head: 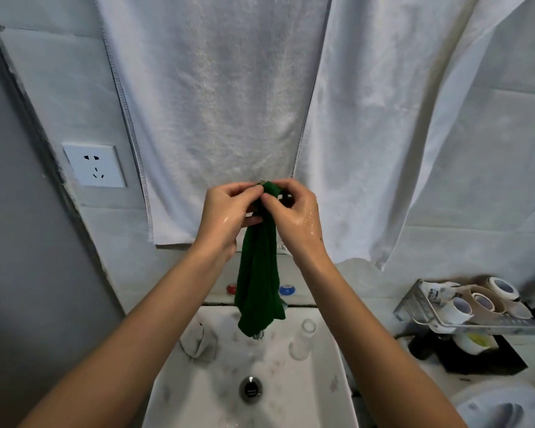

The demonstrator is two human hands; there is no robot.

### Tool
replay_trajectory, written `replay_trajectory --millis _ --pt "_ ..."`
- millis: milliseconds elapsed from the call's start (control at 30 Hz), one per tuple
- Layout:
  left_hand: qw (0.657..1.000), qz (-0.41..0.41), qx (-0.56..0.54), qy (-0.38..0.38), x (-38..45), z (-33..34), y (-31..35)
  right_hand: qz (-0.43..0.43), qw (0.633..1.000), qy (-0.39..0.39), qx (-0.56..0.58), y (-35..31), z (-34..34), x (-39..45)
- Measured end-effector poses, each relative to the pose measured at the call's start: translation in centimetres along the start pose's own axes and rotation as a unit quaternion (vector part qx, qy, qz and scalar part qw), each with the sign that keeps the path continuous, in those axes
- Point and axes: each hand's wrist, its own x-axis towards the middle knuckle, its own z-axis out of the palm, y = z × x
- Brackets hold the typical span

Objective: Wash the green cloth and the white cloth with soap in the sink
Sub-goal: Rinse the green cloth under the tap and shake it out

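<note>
Head cam: green cloth [258, 273] top pinched betw. both hands' fingers [269, 202].

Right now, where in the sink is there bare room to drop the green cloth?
Bare basin around the drain and toward the near rim of the sink. Crowded at the back: white cloth back-left, clear bottle back-right, green cloth hanging between, held by both hands.

Green cloth [258, 273] looking matt, soft knit; hanging towel [210, 103] showing rough terry; sink [198, 396] gleaming glossy ceramic w/ shiny metal drain [250, 389]; hands glistening wet.
</note>
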Motion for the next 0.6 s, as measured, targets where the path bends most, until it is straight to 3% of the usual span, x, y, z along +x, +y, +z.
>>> replay_trajectory --millis 133,233,333,600 --pt "0.999 -0.024 -0.037 -0.026 -0.2 -0.6 0.6 -0.003 0.995 -0.056 -0.081 0.5 -0.4 0.4" --pt "0.997 -0.032 -0.034 -0.056 -0.4 -0.8 0.9 -0.053 0.989 0.008 -0.139 1.2 0.1 0.4" --pt "0.993 -0.016 0.034 -0.110 -0.6 -1.0 1.2 -0.074 0.976 0.005 -0.203 1.7 0.3 0.8" --pt "0.989 0.008 0.081 -0.124 0.4 -2.6 0.5 -0.173 0.968 -0.055 -0.171 2.7 -1.5 1.9"
